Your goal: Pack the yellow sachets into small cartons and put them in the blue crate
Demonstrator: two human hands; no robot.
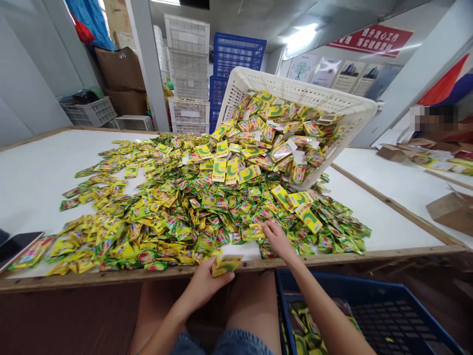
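Observation:
A big heap of small yellow and green sachets (192,207) covers the white table top (33,177). A white plastic basket (332,101) lies tipped on its side at the back, with sachets spilling from it. My left hand (207,281) is at the table's front edge, closed on a small stack of sachets (225,264). My right hand (277,239) reaches onto the heap's near edge, its fingers curled down on loose sachets there.
A blue crate (369,315) holding some sachets stands by my right knee below the table. A dark phone (16,246) lies at the table's left edge. Stacked white and blue crates (207,64) stand behind. Another person sits at the far right near cardboard boxes (449,209).

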